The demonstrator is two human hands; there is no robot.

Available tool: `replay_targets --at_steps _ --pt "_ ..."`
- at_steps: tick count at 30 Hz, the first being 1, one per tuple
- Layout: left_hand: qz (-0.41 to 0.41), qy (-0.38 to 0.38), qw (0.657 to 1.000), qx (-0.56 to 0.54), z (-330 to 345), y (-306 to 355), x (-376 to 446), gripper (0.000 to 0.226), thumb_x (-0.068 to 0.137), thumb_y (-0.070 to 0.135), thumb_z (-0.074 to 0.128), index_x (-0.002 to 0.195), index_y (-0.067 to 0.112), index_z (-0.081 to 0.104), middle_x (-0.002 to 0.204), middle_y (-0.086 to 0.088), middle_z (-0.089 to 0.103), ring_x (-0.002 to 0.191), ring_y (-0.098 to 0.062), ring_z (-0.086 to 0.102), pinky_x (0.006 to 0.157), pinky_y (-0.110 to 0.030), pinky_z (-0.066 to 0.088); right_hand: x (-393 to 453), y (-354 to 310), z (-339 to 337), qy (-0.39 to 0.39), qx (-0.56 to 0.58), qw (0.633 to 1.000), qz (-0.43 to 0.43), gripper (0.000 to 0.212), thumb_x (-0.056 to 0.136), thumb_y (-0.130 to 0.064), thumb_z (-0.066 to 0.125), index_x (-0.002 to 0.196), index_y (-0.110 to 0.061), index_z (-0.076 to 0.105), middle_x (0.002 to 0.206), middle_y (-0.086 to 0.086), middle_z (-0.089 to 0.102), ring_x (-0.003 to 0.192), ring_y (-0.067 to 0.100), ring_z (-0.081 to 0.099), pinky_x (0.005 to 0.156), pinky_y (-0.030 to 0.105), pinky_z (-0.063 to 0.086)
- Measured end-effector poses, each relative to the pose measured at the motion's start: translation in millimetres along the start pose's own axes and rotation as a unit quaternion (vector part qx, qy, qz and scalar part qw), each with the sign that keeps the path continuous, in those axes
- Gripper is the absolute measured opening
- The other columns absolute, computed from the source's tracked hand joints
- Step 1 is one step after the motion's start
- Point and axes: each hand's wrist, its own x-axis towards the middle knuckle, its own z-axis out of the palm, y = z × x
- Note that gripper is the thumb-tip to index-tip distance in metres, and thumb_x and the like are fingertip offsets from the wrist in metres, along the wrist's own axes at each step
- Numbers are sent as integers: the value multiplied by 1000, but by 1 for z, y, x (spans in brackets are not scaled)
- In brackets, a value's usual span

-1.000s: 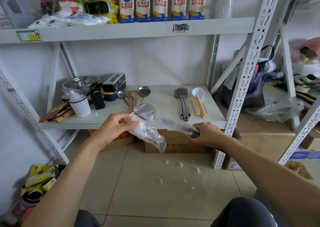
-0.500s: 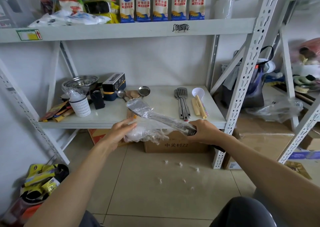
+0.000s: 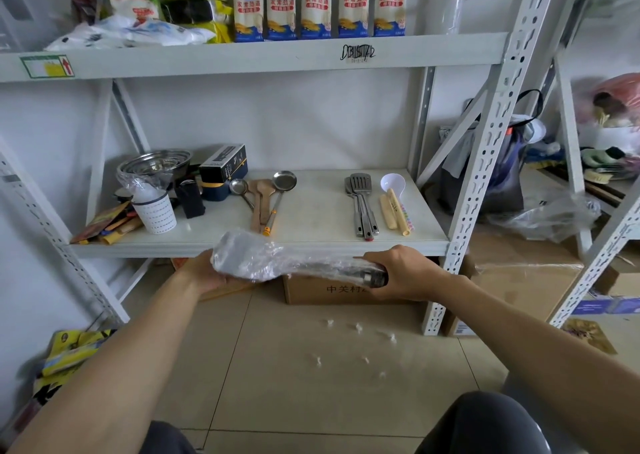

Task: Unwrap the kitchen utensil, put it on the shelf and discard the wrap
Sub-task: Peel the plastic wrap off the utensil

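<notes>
We hold the kitchen utensil (image 3: pixel 346 270) level before the white metal shelf (image 3: pixel 311 242): our right hand (image 3: pixel 403 273) grips its steel handle, our left hand (image 3: pixel 204 273) cups the broad head under crinkled clear wrap (image 3: pixel 249 259). A cardboard box (image 3: pixel 332 290) below reads "中关村".

Held level before the shelf (image 3: pixel 311 242): a utensil (image 3: pixel 346 270) wrapped in clear wrap (image 3: pixel 249 256), handle gripped by the right hand (image 3: pixel 401 273) at 3 o'clock, wrapped head cradled by the left hand (image 3: pixel 204 273) at 9 o'clock. On the shelf at 12 o'clock, ladles (image 3: pixel 277 193) and spatulas (image 3: pixel 360 204); scattered on the floor (image 3: pixel 311 384) at 6 o'clock, white scraps (image 3: pixel 356 329).
</notes>
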Motion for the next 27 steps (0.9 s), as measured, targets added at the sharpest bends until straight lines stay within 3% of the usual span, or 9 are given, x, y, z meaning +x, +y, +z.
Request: replay_targets --at_steps 2,4,7,11,14,16,20,24,27 --pt "17 -13 1000 12 -6 12 0 18 99 15 45 87 11 58 93 -13 60 72 -15 69 57 -28 55 -1 1 -1 -3 -41 999 -23 44 78 -43 68 117 -24 65 72 -10 61 65 13 54 61 26 45" --pt "7 -45 997 59 -9 27 -2 40 98 50 36 103 21 63 109 -18 66 99 -32 64 83 -40 50 0 0 0 -14 -68 997 -43 54 80 -44 67 131 -26 60 82 -4 69 72 15 58 66 27 47" --pt "25 -93 992 83 1 41 -8 68 71 83 43 113 30 57 99 -13 75 95 -30 71 74 -39 54 3 -3 3 -33 -81 995 -57 47 83 -43 68 127 -27 62 91 1 73 82 22 65 71 31 50" --pt "99 -138 976 138 11 48 -7 115 32 66 87 130 21 48 114 -9 69 91 -20 72 76 -33 57 5 -6 5 -44 -90 993 -55 53 84 -42 68 134 -30 55 95 3 73 85 22 64 76 34 50" --pt "132 -126 976 121 16 52 -5 102 47 42 91 133 9 47 109 -18 67 80 -22 69 74 -34 59 5 -1 5 -47 -97 993 -57 56 84 -43 67 137 -32 52 96 1 73 85 21 65 74 30 49" --pt "173 -106 970 136 17 55 -7 86 59 43 83 131 8 50 105 -13 69 73 -17 72 65 -25 59 4 2 6 -51 -96 993 -45 57 84 -43 66 139 -34 51 93 -1 72 81 18 63 71 27 46" --pt "249 -98 961 65 16 64 -16 85 61 52 82 127 7 54 102 -17 72 78 -24 73 75 -33 61 1 7 10 -61 -50 997 -1 66 81 -40 68 142 -39 45 79 -10 60 67 10 52 62 20 38" --pt "294 -129 947 2 18 72 -32 71 66 43 84 122 8 58 89 -17 73 77 -33 68 84 -54 52 0 13 13 -101 4 994 49 28 80 -38 74 100 -27 58 71 -15 56 64 9 56 52 17 38" --pt "308 -146 940 -10 16 71 -41 73 68 41 83 126 6 56 104 -29 66 78 -32 69 78 -46 58 -4 22 18 -108 54 988 97 33 79 -39 74 100 -16 63 85 1 69 74 18 63 64 31 51"
